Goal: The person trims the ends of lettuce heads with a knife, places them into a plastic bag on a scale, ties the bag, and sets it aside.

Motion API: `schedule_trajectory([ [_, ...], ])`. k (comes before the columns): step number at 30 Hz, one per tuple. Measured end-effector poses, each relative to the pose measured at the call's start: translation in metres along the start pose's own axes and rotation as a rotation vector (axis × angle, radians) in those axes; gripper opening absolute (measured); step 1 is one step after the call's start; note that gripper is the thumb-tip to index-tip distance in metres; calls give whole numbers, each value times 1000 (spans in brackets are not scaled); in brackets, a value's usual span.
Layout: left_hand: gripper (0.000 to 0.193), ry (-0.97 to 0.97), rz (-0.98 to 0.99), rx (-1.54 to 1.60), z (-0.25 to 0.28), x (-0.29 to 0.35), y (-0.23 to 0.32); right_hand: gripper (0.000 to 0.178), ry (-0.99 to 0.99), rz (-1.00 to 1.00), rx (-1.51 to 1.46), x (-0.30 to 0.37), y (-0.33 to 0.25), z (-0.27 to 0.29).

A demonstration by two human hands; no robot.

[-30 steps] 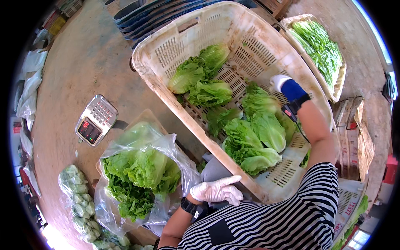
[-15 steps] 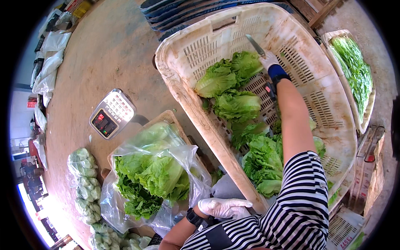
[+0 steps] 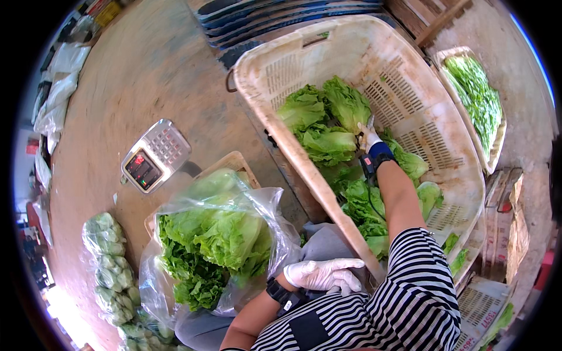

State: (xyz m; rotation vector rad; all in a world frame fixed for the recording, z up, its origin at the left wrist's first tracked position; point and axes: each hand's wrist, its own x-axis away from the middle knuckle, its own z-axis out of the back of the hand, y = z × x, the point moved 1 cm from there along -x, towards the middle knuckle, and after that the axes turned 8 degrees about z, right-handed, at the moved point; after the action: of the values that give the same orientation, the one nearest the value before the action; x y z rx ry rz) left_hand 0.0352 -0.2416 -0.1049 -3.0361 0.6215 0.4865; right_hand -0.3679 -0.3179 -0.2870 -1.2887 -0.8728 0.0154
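Observation:
My right hand, in a white glove, reaches into a large white slatted crate. Its fingers are closed at the base of a lettuce head. A short piece of a knife shows at the fingers; most of it is hidden. More lettuce lies around the hand, some beneath my forearm. Near the crate's close edge, my left hand is also gloved, fingers stretched to the right, holding nothing. To its left, leafy lettuce fills an open clear plastic bag in a basket.
A digital scale rests on the floor at left. Bagged green vegetables are stacked below it. Blue crates stand behind the big crate. Another crate of greens and a cardboard box are at right.
My right hand has drawn nearer within the crate, from the far wall to a lettuce head; the knife blade is now mostly out of sight. My left hand has risen slightly, its fingers spreading.

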Motion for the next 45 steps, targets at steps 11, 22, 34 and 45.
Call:
schedule_trajectory([
  [11, 102, -209, -5, 70, -41, 17, -36, 21, 30, 261, 163, 16, -72, 51],
  [22, 93, -274, 186, 20, -41, -35, -159, 87, -302, 361, 1287, 256, -230, 168],
  [34, 78, 542, -222, -293, -76, -99, -192, 67, -291, 523, 546, 587, -144, 269],
  [45, 41, 716, -490, -356, -75, -150, -245, 47, 52, 751, -376, 629, 32, 332],
])
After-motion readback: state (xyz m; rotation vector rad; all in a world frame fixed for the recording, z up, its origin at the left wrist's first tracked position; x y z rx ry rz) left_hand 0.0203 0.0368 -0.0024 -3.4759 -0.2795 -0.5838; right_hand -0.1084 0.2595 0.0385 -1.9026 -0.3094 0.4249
